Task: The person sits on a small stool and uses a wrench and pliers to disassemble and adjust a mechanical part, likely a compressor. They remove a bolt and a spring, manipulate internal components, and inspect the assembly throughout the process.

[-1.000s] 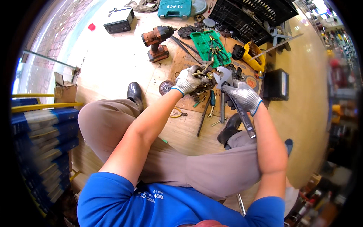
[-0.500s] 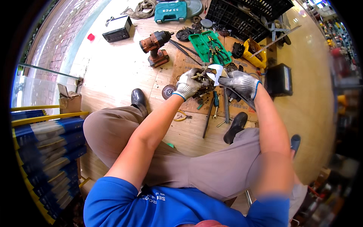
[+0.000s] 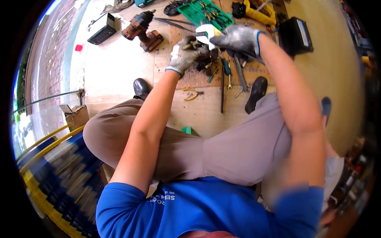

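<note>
Both my hands wear greyish-white work gloves. My right hand [image 3: 241, 39] is closed around an adjustable wrench; the bright jaw of the wrench [image 3: 206, 31] points left toward my other hand. My left hand [image 3: 183, 55] has its fingers curled over a dark, greasy metal part [image 3: 203, 63]; what kind of part it is I cannot make out. Jaw and part are very close, but contact between them cannot be seen. Below the hands lie a screwdriver [image 3: 226, 66], a long dark bar [image 3: 222, 87] and yellow-handled pliers [image 3: 191, 94].
An orange-brown cordless impact wrench [image 3: 142, 29] stands at the far left, near a black and white box [image 3: 102, 29]. Behind my hands lies an open green tool case [image 3: 206, 14]. A yellow bin [image 3: 260, 14] and a black battery-like box [image 3: 295, 35] are at the right.
The whole view has shifted, so floor objects sit higher in the picture. The wrench is still in my right hand, and my left hand still grips the dark part.
</note>
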{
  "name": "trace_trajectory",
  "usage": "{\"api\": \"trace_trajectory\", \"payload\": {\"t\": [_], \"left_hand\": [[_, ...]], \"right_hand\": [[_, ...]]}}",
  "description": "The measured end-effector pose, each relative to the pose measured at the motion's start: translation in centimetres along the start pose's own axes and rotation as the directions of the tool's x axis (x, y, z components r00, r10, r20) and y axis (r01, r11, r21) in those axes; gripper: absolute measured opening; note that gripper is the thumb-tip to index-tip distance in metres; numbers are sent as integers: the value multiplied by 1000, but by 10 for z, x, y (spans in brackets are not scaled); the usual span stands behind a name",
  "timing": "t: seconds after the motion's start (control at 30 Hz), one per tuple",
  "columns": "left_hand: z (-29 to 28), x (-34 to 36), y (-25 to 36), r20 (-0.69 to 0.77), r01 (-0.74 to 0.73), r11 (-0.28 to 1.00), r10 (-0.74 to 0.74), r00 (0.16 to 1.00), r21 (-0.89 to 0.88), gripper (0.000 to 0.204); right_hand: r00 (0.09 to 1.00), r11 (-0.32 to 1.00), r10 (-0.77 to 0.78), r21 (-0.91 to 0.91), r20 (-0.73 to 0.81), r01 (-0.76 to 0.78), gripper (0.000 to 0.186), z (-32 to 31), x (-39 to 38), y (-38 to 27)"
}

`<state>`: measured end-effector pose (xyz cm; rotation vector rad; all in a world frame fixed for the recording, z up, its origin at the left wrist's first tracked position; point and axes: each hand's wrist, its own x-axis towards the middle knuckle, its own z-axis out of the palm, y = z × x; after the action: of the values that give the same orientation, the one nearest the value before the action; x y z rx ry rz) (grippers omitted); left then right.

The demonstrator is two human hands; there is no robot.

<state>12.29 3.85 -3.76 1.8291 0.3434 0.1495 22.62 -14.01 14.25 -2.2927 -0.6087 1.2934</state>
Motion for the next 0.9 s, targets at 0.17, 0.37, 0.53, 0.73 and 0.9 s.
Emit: {"api": "trace_trajectory", "payload": {"t": [0.17,0.37,0.53,0.73,0.9], "left_hand": [[12,5,7,-79,-34,968,55,995,248,37],[-1,3,-9,-33,-104,994,105,994,37,33],[4,11,-32,-63,-134,990,131,989,-36,34],[15,1,-9,-76,-182,917,222,972,354,17],[17,12,-47,-194,-401,657,642,742,638,30]], "right_hand": [[990,996,66,62,-123,-58,49,14,-5,8],[995,977,-4,214,-104,26,48,24,-3,14],[996,961,-24,272,-89,47,47,28,-2,17],[997,930,-19,365,-69,43,46,32,-1,23],[999,850,-26,526,-22,33,45,47,9,22]]}}
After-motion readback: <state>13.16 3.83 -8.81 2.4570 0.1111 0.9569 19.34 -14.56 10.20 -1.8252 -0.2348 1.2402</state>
